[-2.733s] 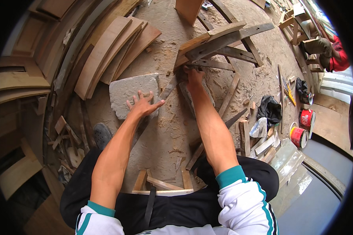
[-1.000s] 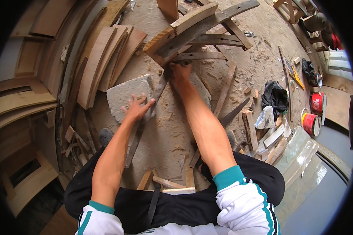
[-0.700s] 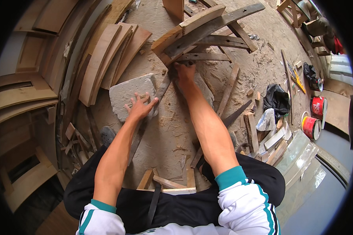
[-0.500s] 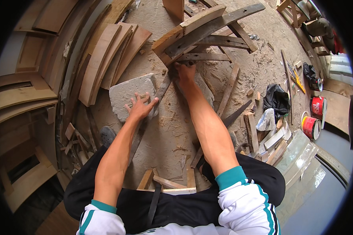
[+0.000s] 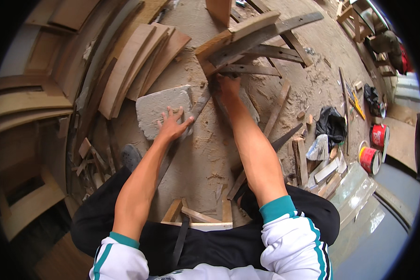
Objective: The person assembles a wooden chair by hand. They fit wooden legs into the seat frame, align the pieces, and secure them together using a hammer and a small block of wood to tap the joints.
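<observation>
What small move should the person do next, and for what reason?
Probably, bring the left hand from the pale block to the near end of the wooden frame. The left hand lies spread on the block, grasping nothing, while only the right hand is at that end; whether it holds anything is hidden. A second hand there could help steady the frame.

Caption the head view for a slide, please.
Left hand spread over a pale block, right hand by the near end of a wooden frame, above a littered floor.

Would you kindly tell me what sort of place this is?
Probably a woodworking shop: curved boards at the left, a wooden frame ahead, and wood offcuts on the floor at right.
</observation>
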Demonstrator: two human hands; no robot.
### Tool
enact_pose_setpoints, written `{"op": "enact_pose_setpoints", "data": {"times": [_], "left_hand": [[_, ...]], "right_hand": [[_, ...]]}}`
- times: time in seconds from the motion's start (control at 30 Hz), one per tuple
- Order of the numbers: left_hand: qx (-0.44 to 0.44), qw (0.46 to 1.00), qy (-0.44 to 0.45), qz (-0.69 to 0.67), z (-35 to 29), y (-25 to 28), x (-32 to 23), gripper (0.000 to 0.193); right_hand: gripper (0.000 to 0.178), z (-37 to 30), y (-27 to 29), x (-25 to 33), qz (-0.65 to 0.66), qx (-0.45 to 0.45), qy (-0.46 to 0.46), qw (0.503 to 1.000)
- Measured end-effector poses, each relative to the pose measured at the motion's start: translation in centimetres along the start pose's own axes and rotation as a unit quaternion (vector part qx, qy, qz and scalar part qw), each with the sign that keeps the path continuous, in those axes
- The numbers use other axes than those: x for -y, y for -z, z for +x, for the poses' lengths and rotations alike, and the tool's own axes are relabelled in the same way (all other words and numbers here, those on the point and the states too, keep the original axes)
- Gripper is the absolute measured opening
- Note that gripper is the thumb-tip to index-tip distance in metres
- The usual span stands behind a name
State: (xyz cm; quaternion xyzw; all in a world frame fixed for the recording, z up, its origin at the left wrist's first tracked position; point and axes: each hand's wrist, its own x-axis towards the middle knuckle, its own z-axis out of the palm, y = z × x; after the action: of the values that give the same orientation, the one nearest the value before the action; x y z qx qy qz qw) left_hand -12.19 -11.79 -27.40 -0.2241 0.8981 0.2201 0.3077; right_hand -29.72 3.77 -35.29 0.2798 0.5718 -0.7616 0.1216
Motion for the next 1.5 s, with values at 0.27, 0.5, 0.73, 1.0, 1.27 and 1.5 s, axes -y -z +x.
{"op": "enact_pose_setpoints", "data": {"times": [0.27, 0.5, 0.73, 1.0, 1.27, 1.5], "left_hand": [[-0.195, 0.973, -0.065, -0.109, -8.0, -6.2, 5.0, 0.08], [-0.051, 0.993, 0.072, -0.078, -14.8, -7.4, 11.2, 0.079], [-0.088, 0.992, 0.003, -0.09, -16.1, -8.2, 10.4, 0.08], [-0.205, 0.96, -0.071, -0.178, -15.4, -9.3, 3.7, 0.082], [-0.145, 0.949, -0.134, -0.247, -15.0, -7.2, -1.7, 0.053], [-0.15, 0.953, -0.123, -0.233, -15.5, -8.2, -2.7, 0.052]], "right_hand": [[0.058, 4.0, 1.4, -2.0, -0.018, 0.015, 0.009, 1.0], [0.038, 2.5, 0.0, -1.9, 0.051, 0.026, 0.034, 0.998], [0.037, -3.7, 3.5, 1.3, 0.023, 0.172, -0.02, 0.985], [0.032, -13.4, 5.7, 4.6, -0.005, 0.159, 0.016, 0.987], [0.038, -19.3, 11.2, 4.8, 0.067, 0.211, 0.0, 0.975], [0.066, -18.4, 21.6, -1.0, -0.423, -0.133, 0.044, 0.895]]}}
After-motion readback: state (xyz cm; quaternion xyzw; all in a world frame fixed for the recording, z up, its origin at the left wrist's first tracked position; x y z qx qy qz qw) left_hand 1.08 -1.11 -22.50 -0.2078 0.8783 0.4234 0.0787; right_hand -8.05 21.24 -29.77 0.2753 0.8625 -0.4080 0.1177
